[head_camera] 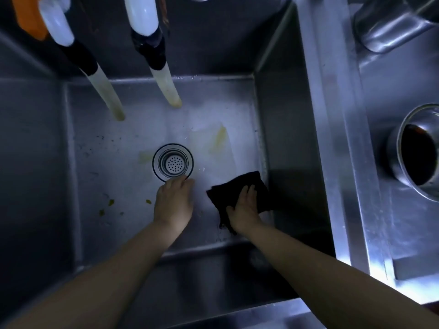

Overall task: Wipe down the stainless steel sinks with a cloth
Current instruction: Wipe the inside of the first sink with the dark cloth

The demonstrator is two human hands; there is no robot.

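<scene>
- so both arms are reaching down into the deep steel sink (280, 115), and the dark cloth (237, 191) is lying flat on the sink floor in the near right corner, right up against the right wall
- right hand (244, 210) is on top of the cloth, fingers laid out pretty straight and pressing down, not bunching it up. makes sense imo, a flat palm keeps more of the cloth on the metal for wiping
- left hand (173, 203) holds nothing, fingers look loosely bent with the tips touching the floor just at the near edge of the drain strainer (173, 161). looks like it's there for bracing while leaning in, but that's my guess
- yellowish smear (219, 138) beyond the cloth and some green bits (110, 203) on the near left of the floor, so I'd say plenty left to wipe
- two hoses (166, 84) hang down over the far end, clear of both hands
- metal bowl (418, 150) sits on the counter off to the right
</scene>
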